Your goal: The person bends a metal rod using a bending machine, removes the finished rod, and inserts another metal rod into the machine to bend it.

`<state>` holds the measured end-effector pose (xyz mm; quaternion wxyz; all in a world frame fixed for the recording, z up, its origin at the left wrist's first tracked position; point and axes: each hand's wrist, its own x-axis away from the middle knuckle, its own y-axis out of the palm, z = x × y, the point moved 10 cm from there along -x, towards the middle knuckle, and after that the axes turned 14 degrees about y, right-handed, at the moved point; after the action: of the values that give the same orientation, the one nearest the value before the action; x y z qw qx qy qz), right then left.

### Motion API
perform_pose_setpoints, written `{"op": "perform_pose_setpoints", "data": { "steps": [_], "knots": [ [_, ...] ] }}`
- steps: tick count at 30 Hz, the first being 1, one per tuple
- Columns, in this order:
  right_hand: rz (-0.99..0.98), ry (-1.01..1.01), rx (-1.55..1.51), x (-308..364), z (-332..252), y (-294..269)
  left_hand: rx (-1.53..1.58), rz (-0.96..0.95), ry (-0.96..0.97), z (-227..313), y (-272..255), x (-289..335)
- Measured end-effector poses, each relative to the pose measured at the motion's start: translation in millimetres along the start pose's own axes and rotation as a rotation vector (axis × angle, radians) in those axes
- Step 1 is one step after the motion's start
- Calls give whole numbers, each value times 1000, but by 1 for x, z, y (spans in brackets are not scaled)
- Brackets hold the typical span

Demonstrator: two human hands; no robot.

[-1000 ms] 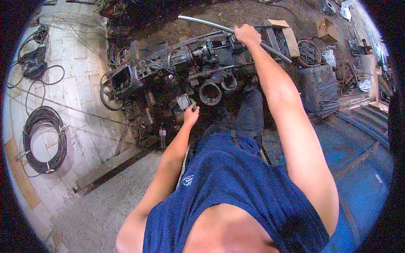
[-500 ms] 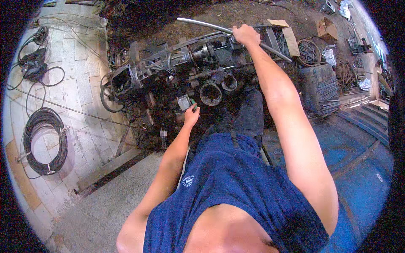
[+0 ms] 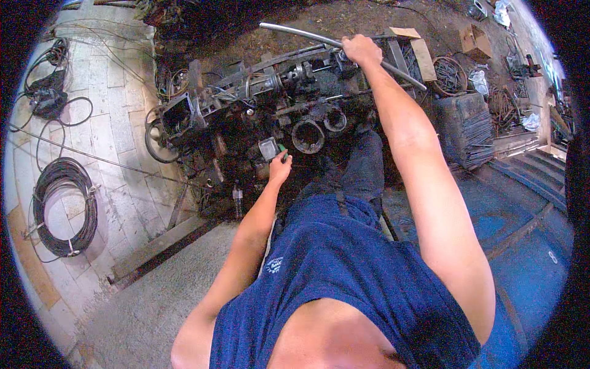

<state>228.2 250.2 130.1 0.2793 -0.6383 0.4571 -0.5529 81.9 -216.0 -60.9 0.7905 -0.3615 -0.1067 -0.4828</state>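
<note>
My right hand [image 3: 362, 50] is closed around a long bare metal rod [image 3: 295, 32], which slants across the far side of a dark, greasy machine [image 3: 221, 101]. Part of the rod sticks out on either side of the fist. Nearer to me, my left hand [image 3: 280, 167] has its fingers closed on a small green piece [image 3: 282, 150], perhaps a handle; its exact kind is hard to make out. Beside those fingers sits a pale square box [image 3: 268, 148] with a see-through look. Two round open rings [image 3: 307, 136] lie to the right of it on the machine.
A coil of black cable [image 3: 66, 206] lies on the pale tiled floor at left. A clear bottle [image 3: 238, 200] stands near my left forearm. Stacked thin rods [image 3: 470, 132], a round basket [image 3: 450, 75] and a cardboard box [image 3: 475, 42] are at right.
My right hand and the rod have shifted slightly to the right. The metal parts along the machine's shaft look changed in position. My left hand stays at the green piece.
</note>
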Motion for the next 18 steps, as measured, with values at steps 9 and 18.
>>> {"op": "perform_pose_setpoints", "data": {
  "steps": [9,18],
  "knots": [
    [27,-3,-12,1,-2,0,-76,-16,34,-10,0,-7],
    [23,8,11,2,-2,-3,-262,104,167,36,-11,8]
  ]
}}
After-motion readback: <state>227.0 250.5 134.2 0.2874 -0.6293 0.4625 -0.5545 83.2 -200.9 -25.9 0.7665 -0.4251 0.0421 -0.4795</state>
